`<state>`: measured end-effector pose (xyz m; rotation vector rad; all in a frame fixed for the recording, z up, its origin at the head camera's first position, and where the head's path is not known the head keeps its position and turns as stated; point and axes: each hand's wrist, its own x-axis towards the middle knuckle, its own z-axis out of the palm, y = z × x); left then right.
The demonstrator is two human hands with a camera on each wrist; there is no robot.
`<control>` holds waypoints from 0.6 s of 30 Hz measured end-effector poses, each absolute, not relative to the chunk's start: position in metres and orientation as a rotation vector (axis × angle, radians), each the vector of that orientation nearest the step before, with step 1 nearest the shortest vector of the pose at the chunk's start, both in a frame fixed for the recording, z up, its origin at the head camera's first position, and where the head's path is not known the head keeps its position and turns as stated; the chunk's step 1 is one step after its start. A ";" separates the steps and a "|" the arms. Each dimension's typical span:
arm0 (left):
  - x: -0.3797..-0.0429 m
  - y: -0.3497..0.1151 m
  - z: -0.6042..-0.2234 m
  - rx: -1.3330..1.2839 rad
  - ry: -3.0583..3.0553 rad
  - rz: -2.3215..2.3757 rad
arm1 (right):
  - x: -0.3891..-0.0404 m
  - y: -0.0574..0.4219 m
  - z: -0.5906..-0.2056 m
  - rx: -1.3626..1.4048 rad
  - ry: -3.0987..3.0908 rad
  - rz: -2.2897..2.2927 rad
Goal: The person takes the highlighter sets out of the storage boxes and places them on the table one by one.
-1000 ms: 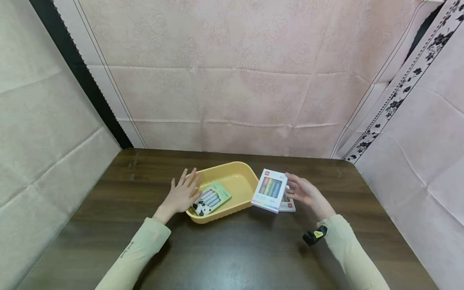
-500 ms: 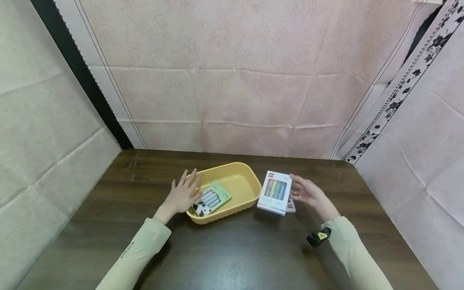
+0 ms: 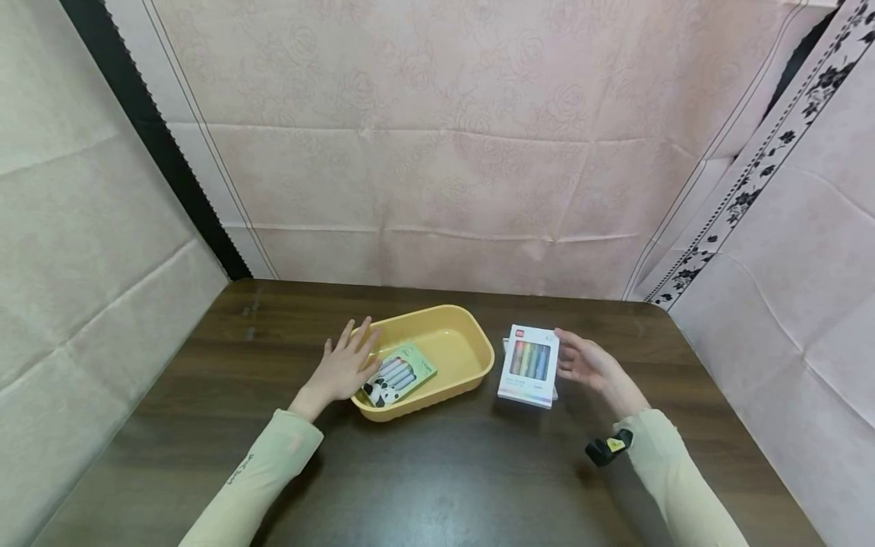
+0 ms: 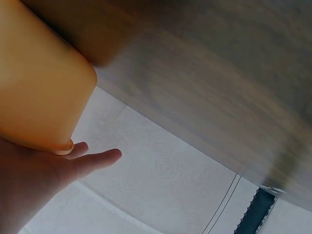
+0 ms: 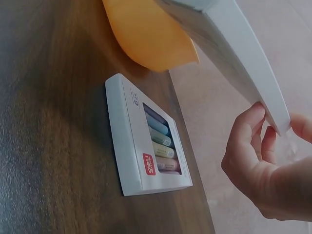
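Observation:
My right hand [image 3: 591, 366] pinches a white box of coloured markers [image 3: 528, 366] by its right edge, thumb on one face and fingers on the other. In the right wrist view this box is raised and tilted above the table. A second white marker box [image 5: 127, 146], with a red label and a window of pastel markers, lies on the table beneath; in the head view it is mostly hidden. My left hand [image 3: 342, 371] rests on the left rim of a yellow plastic basket [image 3: 447, 346], fingers spread. Inside the basket lies a green marker box [image 3: 399, 374] with a panda-like picture.
The dark wooden table [image 3: 417, 486] runs back to a pale patterned cloth [image 3: 451, 190]. More white cloth [image 3: 786, 319] hangs at both sides. A black wrist device [image 3: 607, 448] sits at my right cuff.
My right hand has carried the held marker box rightward, away from the basket, so it now covers most of the box on the table. The left hand has stayed on the basket.

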<state>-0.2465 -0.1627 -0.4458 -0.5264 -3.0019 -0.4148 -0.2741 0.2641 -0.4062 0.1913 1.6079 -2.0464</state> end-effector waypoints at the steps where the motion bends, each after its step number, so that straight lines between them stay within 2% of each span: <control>1: -0.247 -0.163 -0.446 -0.527 -3.002 -0.410 | -0.274 0.265 -0.406 0.194 1.609 -2.045; 18: -0.246 -0.163 -0.447 -0.531 -3.001 -0.437 | -0.271 0.273 -0.403 0.254 1.678 -1.990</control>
